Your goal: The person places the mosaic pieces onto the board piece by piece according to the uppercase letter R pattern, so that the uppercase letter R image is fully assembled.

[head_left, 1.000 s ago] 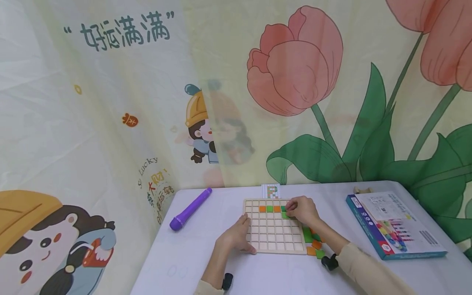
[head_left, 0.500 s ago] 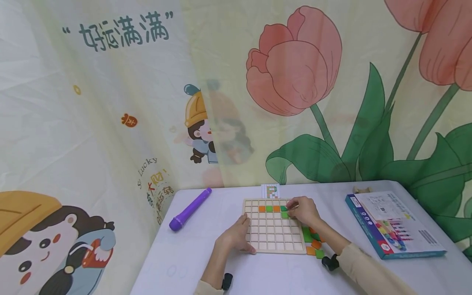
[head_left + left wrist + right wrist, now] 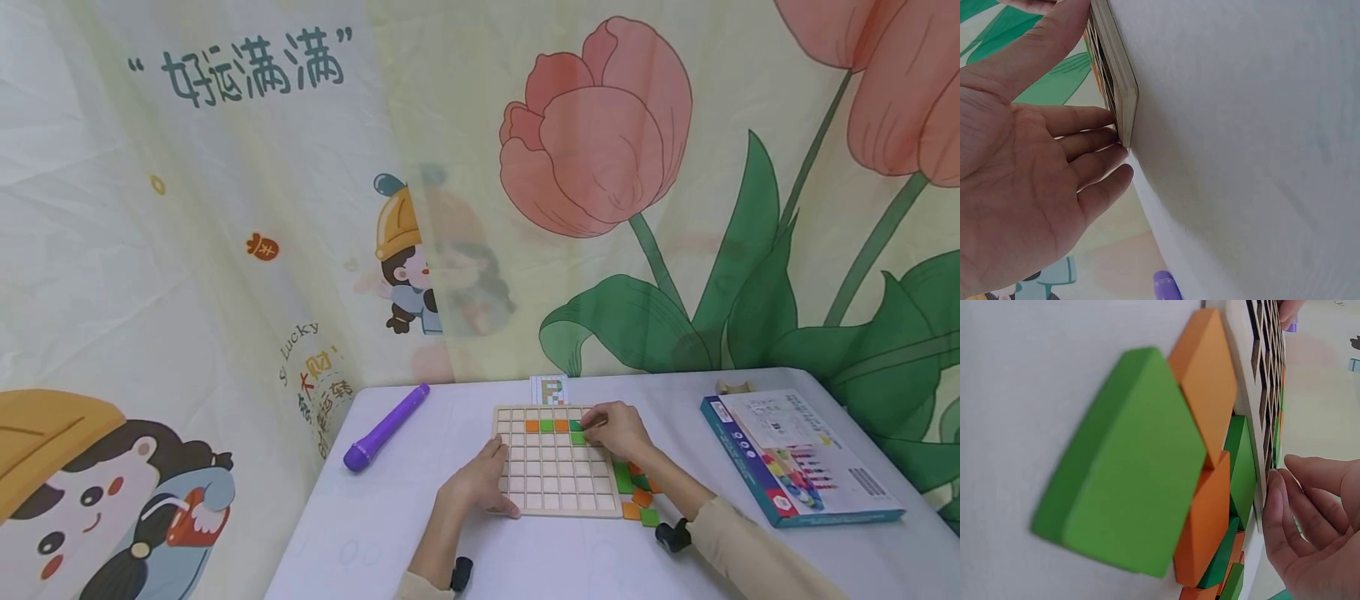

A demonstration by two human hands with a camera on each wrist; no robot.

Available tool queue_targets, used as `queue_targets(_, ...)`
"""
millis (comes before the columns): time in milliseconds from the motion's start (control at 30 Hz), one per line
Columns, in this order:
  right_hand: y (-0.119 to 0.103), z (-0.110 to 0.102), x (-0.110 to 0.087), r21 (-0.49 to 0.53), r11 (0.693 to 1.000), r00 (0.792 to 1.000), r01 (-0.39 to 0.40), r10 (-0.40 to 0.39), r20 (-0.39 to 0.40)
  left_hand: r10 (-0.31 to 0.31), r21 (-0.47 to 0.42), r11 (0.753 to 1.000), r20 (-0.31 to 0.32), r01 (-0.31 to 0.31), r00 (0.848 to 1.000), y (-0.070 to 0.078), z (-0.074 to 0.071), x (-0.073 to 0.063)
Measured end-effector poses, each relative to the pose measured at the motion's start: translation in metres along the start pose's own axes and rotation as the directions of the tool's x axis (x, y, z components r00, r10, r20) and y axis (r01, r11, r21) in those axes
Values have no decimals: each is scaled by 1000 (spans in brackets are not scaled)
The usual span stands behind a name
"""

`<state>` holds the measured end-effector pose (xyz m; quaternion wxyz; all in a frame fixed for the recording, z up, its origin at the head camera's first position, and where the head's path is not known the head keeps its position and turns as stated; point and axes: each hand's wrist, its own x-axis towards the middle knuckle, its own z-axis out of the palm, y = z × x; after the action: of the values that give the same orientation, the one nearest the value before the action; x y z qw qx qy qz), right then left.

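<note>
A pale wooden grid board lies on the table. In its upper rows sit an orange tile, a light green tile, another orange tile, a dark green tile and a light green tile below that one. Along the board's left side rests my left hand, its straight fingertips touching the edge in the left wrist view. My right hand reaches over the upper right corner, thumb and fingertips close together beside the green tiles; I cannot tell whether a tile is between them.
Loose green and orange tiles lie in a pile along the board's right edge. A small pattern card sits behind the board. On the left is a purple microphone; a flat blue-edged box lies at right.
My right hand's fingertips shift slightly at the upper right of the board. My left hand stays at the left edge, and the tiles in view keep their places.
</note>
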<state>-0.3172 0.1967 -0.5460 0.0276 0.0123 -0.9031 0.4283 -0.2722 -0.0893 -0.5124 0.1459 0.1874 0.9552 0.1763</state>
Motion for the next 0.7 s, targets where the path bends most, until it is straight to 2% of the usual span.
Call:
queue_targets(233, 0, -10, -4, 10, 1000, 999, -13, 13, -30, 1, -6, 1000, 6, -1, 1000, -1, 2, 1)
queue_targets(700, 17, -33, -24, 8, 999, 997, 39, -39, -64, 6, -3, 1000, 4, -6, 1000, -2, 2, 2)
